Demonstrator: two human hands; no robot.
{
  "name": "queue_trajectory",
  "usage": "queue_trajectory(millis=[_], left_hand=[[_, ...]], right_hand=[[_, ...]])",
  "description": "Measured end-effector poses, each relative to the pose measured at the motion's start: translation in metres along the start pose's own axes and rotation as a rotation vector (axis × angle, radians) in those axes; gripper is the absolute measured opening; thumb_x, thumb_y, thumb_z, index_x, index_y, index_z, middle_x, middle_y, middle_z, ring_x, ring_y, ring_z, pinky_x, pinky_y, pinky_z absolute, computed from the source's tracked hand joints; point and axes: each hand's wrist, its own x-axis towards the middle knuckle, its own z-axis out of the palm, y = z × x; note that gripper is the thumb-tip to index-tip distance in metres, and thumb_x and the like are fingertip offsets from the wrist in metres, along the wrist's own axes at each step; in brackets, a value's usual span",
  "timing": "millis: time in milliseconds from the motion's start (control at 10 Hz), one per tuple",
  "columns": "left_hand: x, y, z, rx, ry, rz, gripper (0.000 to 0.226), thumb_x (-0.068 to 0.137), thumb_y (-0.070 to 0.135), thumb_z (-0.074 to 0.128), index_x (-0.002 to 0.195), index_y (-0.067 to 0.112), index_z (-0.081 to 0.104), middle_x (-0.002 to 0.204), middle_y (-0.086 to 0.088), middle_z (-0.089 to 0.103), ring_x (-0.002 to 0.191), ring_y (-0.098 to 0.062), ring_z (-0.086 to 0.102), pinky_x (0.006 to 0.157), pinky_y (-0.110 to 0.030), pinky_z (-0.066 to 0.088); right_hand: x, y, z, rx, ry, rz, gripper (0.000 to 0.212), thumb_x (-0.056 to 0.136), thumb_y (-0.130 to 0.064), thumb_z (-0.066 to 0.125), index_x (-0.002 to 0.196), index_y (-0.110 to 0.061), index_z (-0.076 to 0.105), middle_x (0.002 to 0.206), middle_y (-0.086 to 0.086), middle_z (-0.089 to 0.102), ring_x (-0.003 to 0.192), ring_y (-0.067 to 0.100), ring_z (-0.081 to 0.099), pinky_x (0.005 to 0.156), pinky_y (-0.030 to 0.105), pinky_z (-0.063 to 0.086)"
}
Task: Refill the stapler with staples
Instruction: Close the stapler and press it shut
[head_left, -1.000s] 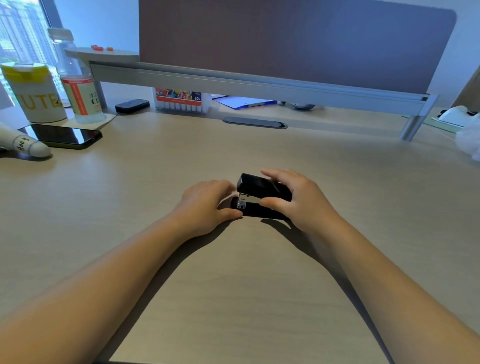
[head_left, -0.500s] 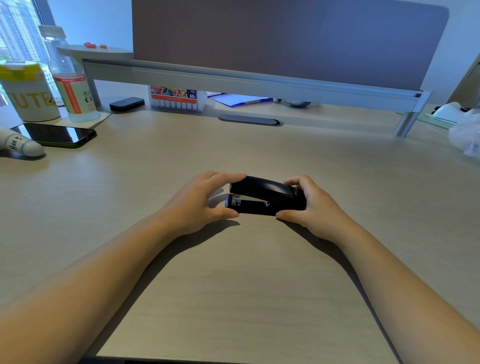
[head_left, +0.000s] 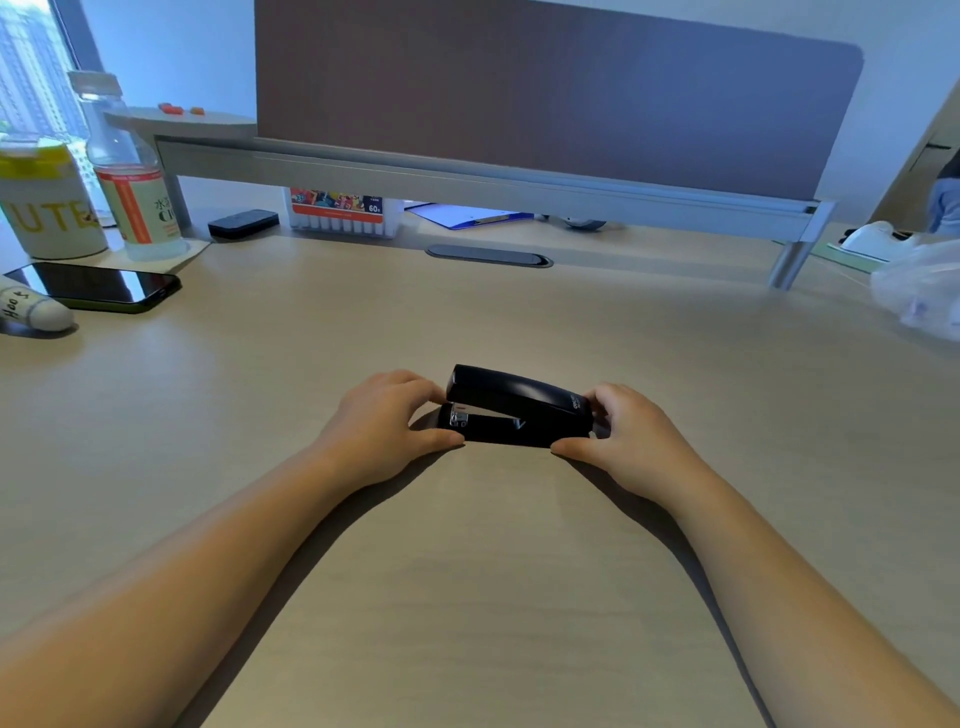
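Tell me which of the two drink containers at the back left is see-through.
The water bottle with the orange-striped label: its upper body is clear. The cup left of it is opaque, white with yellow lettering.

- A pale wood-grain desk (head_left: 467, 597) carries everything.
- A black stapler (head_left: 517, 408) sits near the middle.
- At far left lie a dark phone (head_left: 98, 286), a clear bottle (head_left: 130, 176) and a yellow-lidded tub (head_left: 47, 202).
- Toward the back stand a small black box (head_left: 243, 223) and a box of markers (head_left: 345, 213), beside a blue folder (head_left: 467, 215).
- A crumpled plastic bag (head_left: 922, 291) rests at the right edge.
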Motion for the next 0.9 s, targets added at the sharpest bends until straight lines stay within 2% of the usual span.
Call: queue_trajectory(millis=[200, 400, 600, 800, 900], left_hand=[[0.035, -0.011, -0.001, 0.049, -0.014, -0.037, 0.043, 0.078, 0.042, 0.056, 0.117, 0.024, 0.053, 0.125, -0.003, 0.056, 0.116, -0.022, 0.047, 0.096, -0.04, 0.042], [0.113, -0.027, 0.005, 0.002, 0.02, -0.141, 0.04, 0.081, 0.036, 0.054, 0.118, 0.021, 0.052, 0.124, -0.009, 0.058, 0.11, -0.027, 0.052, 0.091, -0.042, 0.044], [0.183, -0.044, 0.013, -0.041, 0.055, -0.17, 0.038, 0.082, 0.034, 0.054, 0.117, 0.02, 0.054, 0.12, -0.014, 0.06, 0.107, -0.031, 0.054, 0.09, -0.041, 0.043], [0.214, -0.046, 0.017, 0.024, 0.074, -0.183, 0.041, 0.086, 0.035, 0.048, 0.123, 0.018, 0.048, 0.125, -0.015, 0.057, 0.111, -0.033, 0.051, 0.091, -0.04, 0.042], [0.216, -0.05, 0.019, 0.044, 0.101, -0.189, 0.049, 0.085, 0.036, 0.049, 0.128, 0.016, 0.04, 0.131, -0.017, 0.052, 0.117, -0.034, 0.048, 0.097, -0.044, 0.04]], right_hand=[[0.038, 0.002, 0.0, -0.091, -0.011, 0.019, 0.036, 0.071, -0.038, 0.066, 0.092, -0.012, 0.054, 0.091, 0.005, 0.049, 0.091, 0.026, 0.048, 0.076, 0.038, 0.04], [0.117, 0.016, 0.013, -0.036, 0.099, 0.055, 0.038, 0.074, -0.037, 0.064, 0.102, -0.011, 0.061, 0.101, 0.014, 0.063, 0.096, 0.031, 0.056, 0.078, 0.039, 0.047], [0.185, 0.027, 0.02, -0.009, 0.182, 0.098, 0.037, 0.077, -0.033, 0.061, 0.107, -0.01, 0.059, 0.108, 0.017, 0.065, 0.1, 0.034, 0.057, 0.083, 0.042, 0.048], [0.222, 0.034, 0.024, -0.055, 0.186, 0.141, 0.039, 0.081, -0.036, 0.056, 0.107, -0.006, 0.055, 0.112, 0.019, 0.062, 0.103, 0.037, 0.054, 0.085, 0.045, 0.048], [0.221, 0.037, 0.027, -0.065, 0.202, 0.114, 0.036, 0.082, -0.033, 0.053, 0.103, -0.004, 0.055, 0.107, 0.019, 0.061, 0.097, 0.035, 0.054, 0.073, 0.037, 0.043]])
